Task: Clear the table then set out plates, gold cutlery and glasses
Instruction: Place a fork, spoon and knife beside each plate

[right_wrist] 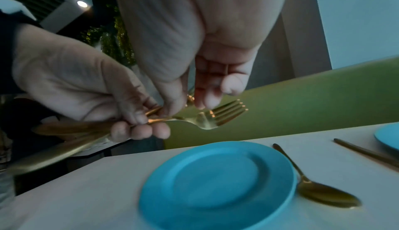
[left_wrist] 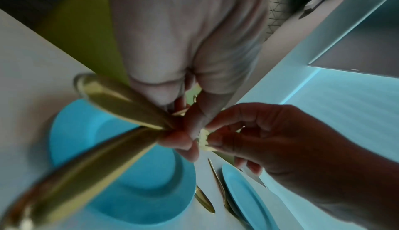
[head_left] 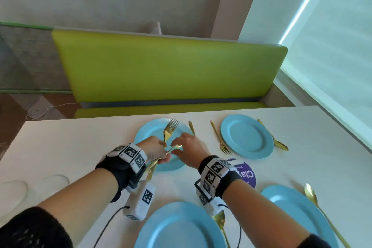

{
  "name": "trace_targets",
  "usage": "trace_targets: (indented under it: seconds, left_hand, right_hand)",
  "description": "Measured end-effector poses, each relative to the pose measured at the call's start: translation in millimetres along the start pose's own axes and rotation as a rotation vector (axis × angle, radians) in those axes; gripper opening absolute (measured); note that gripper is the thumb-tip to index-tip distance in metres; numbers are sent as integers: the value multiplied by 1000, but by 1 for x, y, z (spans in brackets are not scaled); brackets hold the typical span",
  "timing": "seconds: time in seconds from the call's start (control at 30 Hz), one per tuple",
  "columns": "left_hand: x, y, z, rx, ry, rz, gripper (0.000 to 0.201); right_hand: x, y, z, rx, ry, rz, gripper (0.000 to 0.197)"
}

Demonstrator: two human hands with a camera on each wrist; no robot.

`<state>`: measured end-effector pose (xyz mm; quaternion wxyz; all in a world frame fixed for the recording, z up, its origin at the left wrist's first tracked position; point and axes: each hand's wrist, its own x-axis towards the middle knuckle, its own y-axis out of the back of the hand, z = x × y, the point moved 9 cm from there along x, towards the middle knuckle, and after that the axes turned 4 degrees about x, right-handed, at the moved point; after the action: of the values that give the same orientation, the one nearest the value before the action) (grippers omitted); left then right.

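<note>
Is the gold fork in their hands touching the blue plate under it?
Apart. The right wrist view shows the gold fork held up by the left hand, with green bench visible between it and the blue plate.

Soft daylight from a blind-covered window (head_left: 332, 46) at right evenly lights the head view; a bright strip glares beside it. Both wrist views are dim, bluish, edge-warped, with blurred cutlery handles (left_wrist: 86, 162) up close.

- Four plates (head_left: 247, 134) on the white table (head_left: 70, 143): light blue, plain.
- Fork (head_left: 170, 129) above the table, spoons (head_left: 280, 143) beside the plates: gold.
- Bench (head_left: 165, 68) behind the table: lime green.
- Round sticker (head_left: 246, 174) between the plates: purple, white lettering.
- Wrist bands (head_left: 131, 155): black-and-white square patterns.
</note>
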<state>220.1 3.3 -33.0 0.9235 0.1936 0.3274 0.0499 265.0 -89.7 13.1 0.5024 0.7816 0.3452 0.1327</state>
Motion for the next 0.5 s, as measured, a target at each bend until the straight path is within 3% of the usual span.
trace_targets:
  seconds: [0.2,0.37,0.5]
  left_hand:
    - [-41,18,-28,91,-80,-174,17]
    - [-64,24,-50,178,-93,-306,18]
    - [-65,43,-60,111,-74,-253,2]
  right_hand:
    - [-34,-26,-66,-91,0,-39,22]
    - [-47,-43,-92,-90,-70,-61,21]
    - [-42,-54,-92,-80,-110,-70,19]
